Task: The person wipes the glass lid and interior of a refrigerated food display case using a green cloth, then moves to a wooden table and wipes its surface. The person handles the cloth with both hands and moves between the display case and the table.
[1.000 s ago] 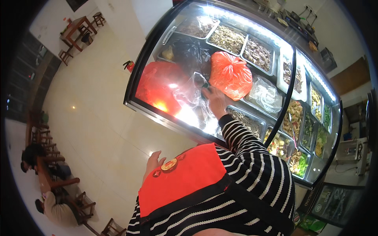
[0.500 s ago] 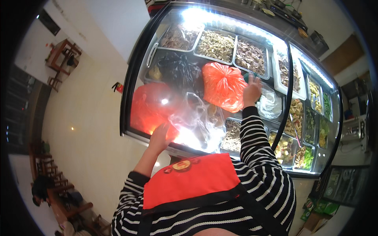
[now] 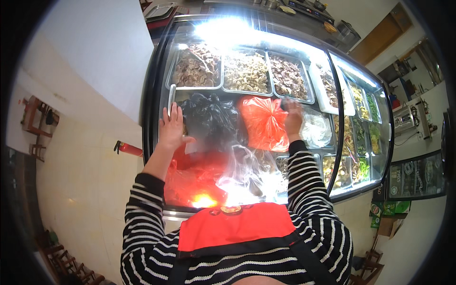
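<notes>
Right hand [image 3: 294, 118] and left hand [image 3: 171, 128] both reach forward over the clear glass of a black-framed, brightly lit display case [image 3: 151, 114]. Small, dark and partly hidden, a soft-looking pad [image 3: 284, 103] sits under the right hand's bent fingers, above the right edge of an orange-red, shiny plastic bag [image 3: 262, 126]. Empty, the left is opened flat, fingers slightly spread, thumb out; whether it touches the glass, I cannot tell.

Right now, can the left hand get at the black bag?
Probably not: the left hand appears to be outside the glass, which seems to lie between it and the black bag, close though that looks.
</notes>
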